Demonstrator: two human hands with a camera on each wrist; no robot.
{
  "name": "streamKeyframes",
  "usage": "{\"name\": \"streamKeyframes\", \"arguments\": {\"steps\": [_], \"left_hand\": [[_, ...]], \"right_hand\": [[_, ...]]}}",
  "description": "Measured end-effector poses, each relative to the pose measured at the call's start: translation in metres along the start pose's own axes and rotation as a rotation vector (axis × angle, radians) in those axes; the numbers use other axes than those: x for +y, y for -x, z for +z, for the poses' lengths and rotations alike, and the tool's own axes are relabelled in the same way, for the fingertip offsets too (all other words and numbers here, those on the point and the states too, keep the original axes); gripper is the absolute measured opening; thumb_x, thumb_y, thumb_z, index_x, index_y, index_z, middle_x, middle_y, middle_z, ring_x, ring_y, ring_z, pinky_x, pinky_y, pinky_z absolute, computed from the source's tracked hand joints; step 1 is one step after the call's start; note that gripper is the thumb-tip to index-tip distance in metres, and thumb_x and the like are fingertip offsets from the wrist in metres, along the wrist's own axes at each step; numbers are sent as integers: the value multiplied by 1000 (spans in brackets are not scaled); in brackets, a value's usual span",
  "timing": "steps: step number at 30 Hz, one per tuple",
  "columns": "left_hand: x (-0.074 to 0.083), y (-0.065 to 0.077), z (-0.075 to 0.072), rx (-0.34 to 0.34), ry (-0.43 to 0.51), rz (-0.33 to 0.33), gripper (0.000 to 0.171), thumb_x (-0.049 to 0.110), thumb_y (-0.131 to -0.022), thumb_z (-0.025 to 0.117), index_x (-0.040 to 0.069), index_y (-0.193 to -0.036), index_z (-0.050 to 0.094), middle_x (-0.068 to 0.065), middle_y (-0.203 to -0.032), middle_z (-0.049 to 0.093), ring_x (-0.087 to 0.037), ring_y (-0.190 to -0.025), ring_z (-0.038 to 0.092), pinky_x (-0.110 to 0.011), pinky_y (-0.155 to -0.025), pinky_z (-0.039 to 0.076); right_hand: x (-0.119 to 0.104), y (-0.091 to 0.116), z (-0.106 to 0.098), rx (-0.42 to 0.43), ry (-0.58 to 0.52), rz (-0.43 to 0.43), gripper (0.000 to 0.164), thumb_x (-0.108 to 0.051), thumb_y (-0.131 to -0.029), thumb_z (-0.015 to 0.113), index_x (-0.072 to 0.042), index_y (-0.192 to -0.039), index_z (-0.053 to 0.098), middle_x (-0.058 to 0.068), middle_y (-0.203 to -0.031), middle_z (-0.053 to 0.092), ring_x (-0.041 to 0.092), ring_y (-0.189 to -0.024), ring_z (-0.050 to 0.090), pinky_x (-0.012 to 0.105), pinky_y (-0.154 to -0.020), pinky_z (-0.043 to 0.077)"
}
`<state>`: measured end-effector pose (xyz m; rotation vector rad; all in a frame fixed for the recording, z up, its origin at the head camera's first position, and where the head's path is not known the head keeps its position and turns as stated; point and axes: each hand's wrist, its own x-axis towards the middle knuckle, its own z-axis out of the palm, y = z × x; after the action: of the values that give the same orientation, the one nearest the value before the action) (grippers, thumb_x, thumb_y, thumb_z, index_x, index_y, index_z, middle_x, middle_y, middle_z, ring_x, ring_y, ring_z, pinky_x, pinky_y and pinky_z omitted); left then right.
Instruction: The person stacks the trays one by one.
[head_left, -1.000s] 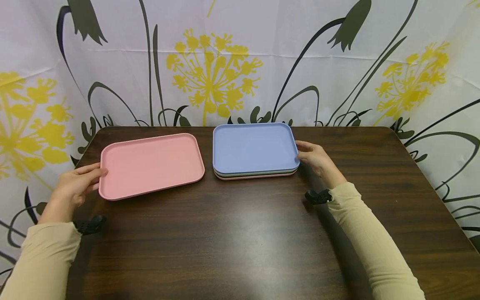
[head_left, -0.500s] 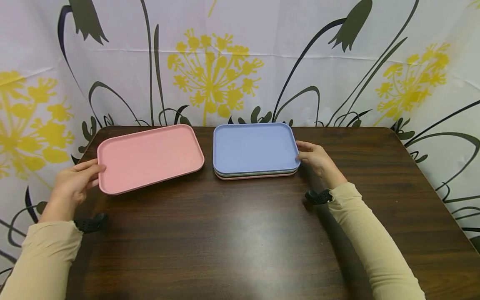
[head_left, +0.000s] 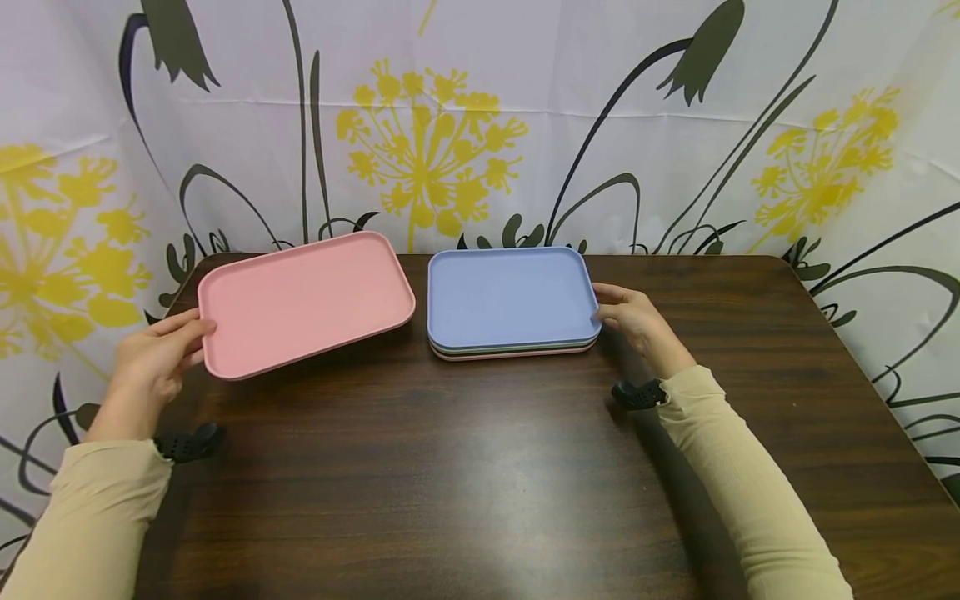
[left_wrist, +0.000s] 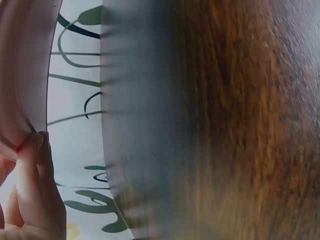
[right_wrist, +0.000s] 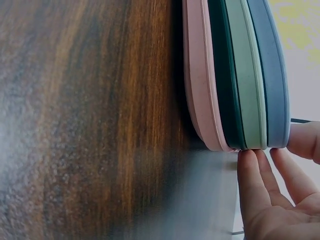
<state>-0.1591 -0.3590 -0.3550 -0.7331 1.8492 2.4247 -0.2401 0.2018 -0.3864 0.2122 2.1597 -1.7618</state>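
Note:
My left hand [head_left: 153, 358] pinches the short left side of a pink tray [head_left: 307, 304], thumb over the rim and fingers beneath. The tray is held up off the table, its right end angled toward the back; in the left wrist view its edge [left_wrist: 35, 65] shows above the thumb. My right hand [head_left: 637, 325] holds the right edge of a tray stack, thumb at the rim of the top blue tray [head_left: 513, 296]. In the right wrist view, fingertips press against the sides of the light green tray [right_wrist: 250, 100] and blue tray. A dark green tray [right_wrist: 227, 100] and another pink tray [right_wrist: 202, 95] lie below.
The dark brown wooden table [head_left: 450, 467] carries the stack near its back edge. A white curtain [head_left: 570, 83] with yellow and grey-green flowers hangs behind and beside it. Each wrist wears a black strap [head_left: 187, 442].
My left hand has moved the pink tray upward and toward the back in the head view, and its right end has swung up. The right hand and the stack have stayed put.

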Motion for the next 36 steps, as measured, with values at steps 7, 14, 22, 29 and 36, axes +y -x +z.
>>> {"name": "streamKeyframes", "arguments": {"steps": [7,14,22,29,36], "left_hand": [[1,2,10,-31,28,27,31,-4,-84,65,19,-67,76,3,-58,70,-8,-52,67,-20,-47,55],[2,2,17,-23,26,23,28,-3,-83,68,19,-67,76,4,-60,70,-8,-53,68,-20,-48,56],[1,3,26,-41,-7,29,27,-1,-83,69,21,-68,76,4,-61,70,-7,-54,68,-19,-48,55],[0,2,34,-37,-36,17,26,2,-82,71,23,-68,76,6,-60,69,-6,-53,67,-18,-46,54],[-3,2,43,-35,-34,15,27,1,-83,70,23,-68,75,6,-61,69,-6,-54,67,-18,-47,55]], "right_hand": [[1,-1,-1,-6,-1,-7,63,8,-88,50,1,-147,32,19,-152,32,11,-110,48,35,-114,37],[2,-1,-2,-17,-32,-11,62,8,-88,49,2,-147,31,19,-153,30,12,-111,46,39,-118,32],[0,-2,-4,-25,-19,-18,60,3,-91,49,2,-147,30,19,-154,31,14,-118,46,39,-117,34],[-2,1,-8,-17,-36,-14,56,1,-94,48,2,-148,29,21,-152,33,20,-128,43,38,-117,34],[-5,6,-15,-8,-52,-30,53,-1,-98,44,4,-148,27,24,-152,31,29,-140,33,40,-118,33]]}}
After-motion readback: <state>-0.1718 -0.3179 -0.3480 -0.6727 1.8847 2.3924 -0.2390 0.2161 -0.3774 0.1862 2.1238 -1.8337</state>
